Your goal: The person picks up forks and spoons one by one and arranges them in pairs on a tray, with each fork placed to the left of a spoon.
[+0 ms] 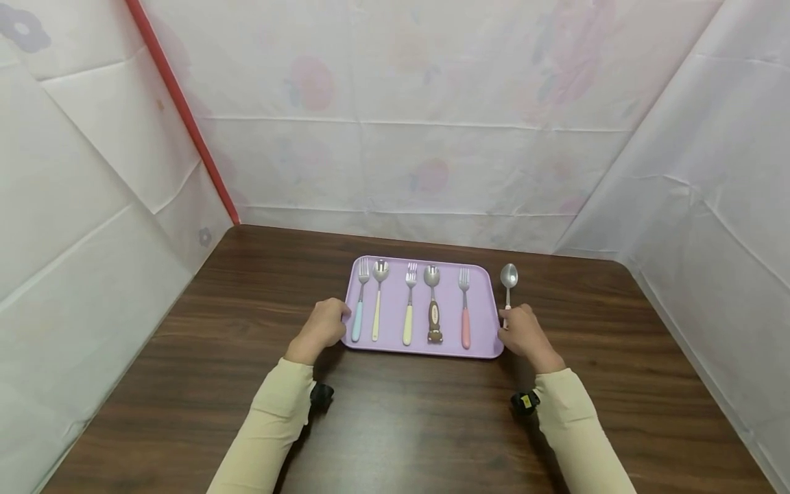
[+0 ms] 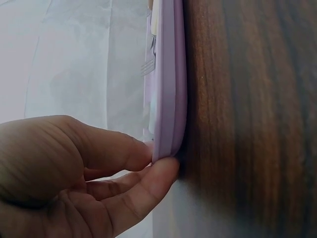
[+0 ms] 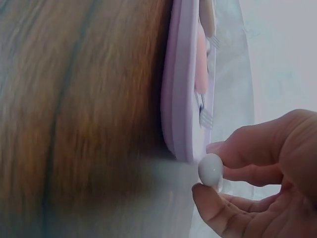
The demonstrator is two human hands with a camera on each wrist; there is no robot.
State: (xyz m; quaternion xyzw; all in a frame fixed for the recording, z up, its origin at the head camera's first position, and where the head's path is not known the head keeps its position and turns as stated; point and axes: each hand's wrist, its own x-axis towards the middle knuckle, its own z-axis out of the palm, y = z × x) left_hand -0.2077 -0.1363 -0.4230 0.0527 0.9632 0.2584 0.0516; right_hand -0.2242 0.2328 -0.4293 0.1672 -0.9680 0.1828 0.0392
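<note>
A lilac tray [image 1: 391, 329] lies on the table with a row of cutlery on it. From left to right are a blue-handled fork [image 1: 358, 319], a cream-handled spoon [image 1: 377, 309], a yellow-handled fork [image 1: 408, 319], a spoon with a brown bear handle [image 1: 435, 319] and a pink-handled fork [image 1: 465, 322]. My left hand [image 1: 325, 322] pinches the tray's left rim between thumb and fingers. Just off the tray's right edge, my right hand [image 1: 522, 331] pinches a spoon by its white handle [image 3: 211, 168]; its metal bowl [image 1: 509, 275] points away from me.
The dark wooden table [image 1: 407, 418] extends on all sides of the tray. White patterned sheets [image 1: 395, 137] hang behind it and at both sides. A red strip [image 1: 185, 110] runs down the back left corner.
</note>
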